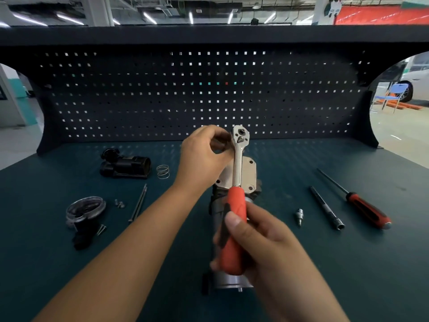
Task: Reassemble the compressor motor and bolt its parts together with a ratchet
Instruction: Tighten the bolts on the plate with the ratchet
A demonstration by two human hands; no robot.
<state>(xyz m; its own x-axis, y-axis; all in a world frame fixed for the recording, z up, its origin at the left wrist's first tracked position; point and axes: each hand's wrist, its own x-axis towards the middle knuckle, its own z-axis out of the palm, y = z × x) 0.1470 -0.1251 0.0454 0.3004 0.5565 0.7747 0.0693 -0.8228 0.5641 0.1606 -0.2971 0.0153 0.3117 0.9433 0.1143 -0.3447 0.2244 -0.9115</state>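
Note:
My right hand point(262, 242) grips the orange handle of a ratchet point(238, 173) and holds it upright over the bench. The chrome head of the ratchet points away from me. My left hand point(204, 156) has its fingers curled at the left side of the ratchet head, pinching something there that I cannot make out. The compressor motor point(249, 173) lies on the bench below the tool, with a silver plate with bolt holes at its far end. Most of its body is hidden behind the handle and my right hand.
On the left lie a black housing part point(125, 166), a coil spring point(163, 171), two long bolts point(138, 203), small screws point(119, 203) and a clear-rimmed black cover point(84, 210). On the right lie a socket bit point(300, 216), an extension bar point(326, 206) and a red-handled screwdriver point(362, 205). A pegboard point(209, 94) stands behind.

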